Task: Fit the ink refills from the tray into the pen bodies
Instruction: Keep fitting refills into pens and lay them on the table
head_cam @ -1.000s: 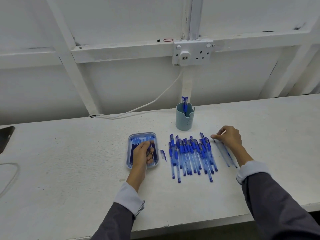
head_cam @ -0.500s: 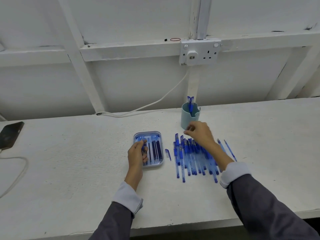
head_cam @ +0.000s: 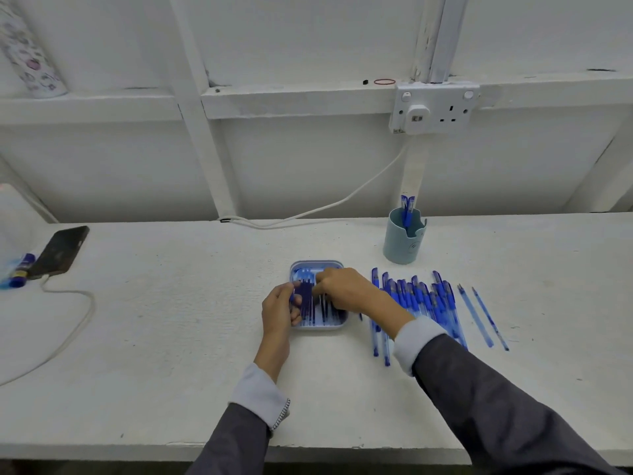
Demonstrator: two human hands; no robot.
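Note:
A small blue tray (head_cam: 320,326) lies mid-table with several dark ink refills (head_cam: 307,308) in it. My left hand (head_cam: 279,311) grips the tray's left rim, fingers curled over the edge. My right hand (head_cam: 344,290) reaches across over the tray, its bent fingertips down among the refills; its own fingers hide whether they pinch one. A row of several blue pen bodies (head_cam: 419,301) lies to the right of the tray, partly under my right forearm. Two more pens (head_cam: 481,318) lie apart further right.
A pale blue cup (head_cam: 401,243) holding pens stands behind the pen row. A dark phone (head_cam: 58,252) on a white cable (head_cam: 73,334) lies at the far left beside a blue glue stick (head_cam: 21,270). A wall socket (head_cam: 433,109) sits above the table.
My right hand left the pens at the right, crossed the pen row and now sits over the tray. My left hand stayed at the tray. The camera moved closer.

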